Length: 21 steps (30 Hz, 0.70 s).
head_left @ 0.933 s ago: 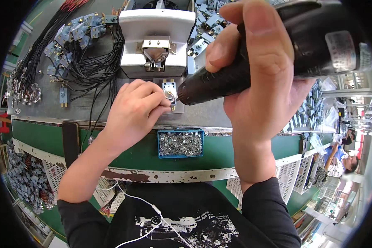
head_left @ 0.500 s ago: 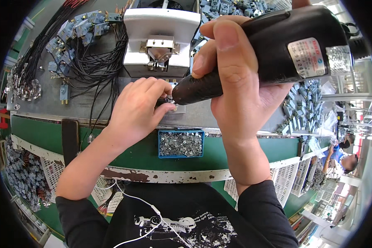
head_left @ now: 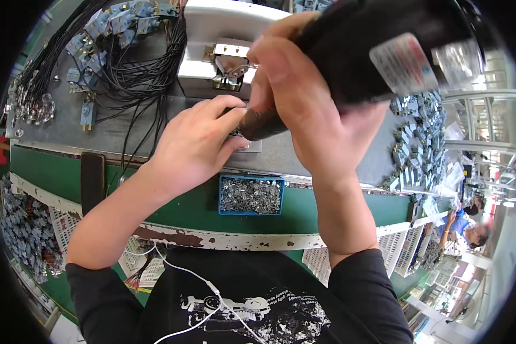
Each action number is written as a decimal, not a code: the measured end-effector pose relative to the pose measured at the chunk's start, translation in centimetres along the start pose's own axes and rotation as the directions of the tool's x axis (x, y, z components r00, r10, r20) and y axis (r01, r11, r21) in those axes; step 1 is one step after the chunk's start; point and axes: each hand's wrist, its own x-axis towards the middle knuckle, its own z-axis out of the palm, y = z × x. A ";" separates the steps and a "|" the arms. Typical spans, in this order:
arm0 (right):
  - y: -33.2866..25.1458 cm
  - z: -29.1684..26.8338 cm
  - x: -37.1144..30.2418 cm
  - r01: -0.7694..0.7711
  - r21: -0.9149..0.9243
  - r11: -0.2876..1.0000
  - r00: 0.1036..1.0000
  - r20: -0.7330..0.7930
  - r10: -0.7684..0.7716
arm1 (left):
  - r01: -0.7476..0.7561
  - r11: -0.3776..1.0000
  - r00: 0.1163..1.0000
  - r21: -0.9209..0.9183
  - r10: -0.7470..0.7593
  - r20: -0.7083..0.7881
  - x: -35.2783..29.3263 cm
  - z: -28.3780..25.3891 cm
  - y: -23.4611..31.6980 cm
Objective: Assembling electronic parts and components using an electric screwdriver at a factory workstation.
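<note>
Grey and green, the worktop runs across the view, with a factory hall visible far to the right. On its grey part lie bundles of black wires with small blue-grey connector parts at the upper left, and a pile of similar grey parts at the right. A white fixture with a metal clamp stands at the top centre. Near the front edge sits a blue tray full of small metal screws.

The right hand has its grip closed around a black electric screwdriver, which is tilted, its tip pointing down and left to a small part on the grey surface. This part is mostly hidden. The left hand rests just beside the tip, its fingers curled and pressing on the small part; I cannot tell if they really pinch it.
</note>
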 end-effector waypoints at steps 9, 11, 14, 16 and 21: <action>0.3 0.7 0.1 0.065 0.021 0.998 0.995 0.073 -0.067 | 0.035 0.993 0.999 -0.112 -0.035 -0.001 -0.3 0.7 -0.6; -0.3 1.2 0.4 0.053 -0.025 0.998 0.996 0.071 -0.052 | 0.031 0.986 1.000 -0.162 -0.029 0.011 0.1 1.2 -1.4; -0.9 1.7 0.3 0.085 0.024 0.996 0.996 -0.016 -0.085 | -0.037 0.986 0.999 -0.165 0.042 0.025 0.5 0.7 -2.3; -2.5 -0.7 0.8 0.155 -0.149 0.977 0.986 0.088 -0.143 | -0.123 0.987 0.974 -0.104 0.141 0.180 0.4 -2.5 -1.0; -3.9 -2.6 1.6 -0.046 -0.174 0.984 0.994 -0.107 0.028 | -0.032 0.987 0.957 -0.158 0.075 0.280 -0.8 -3.4 -1.0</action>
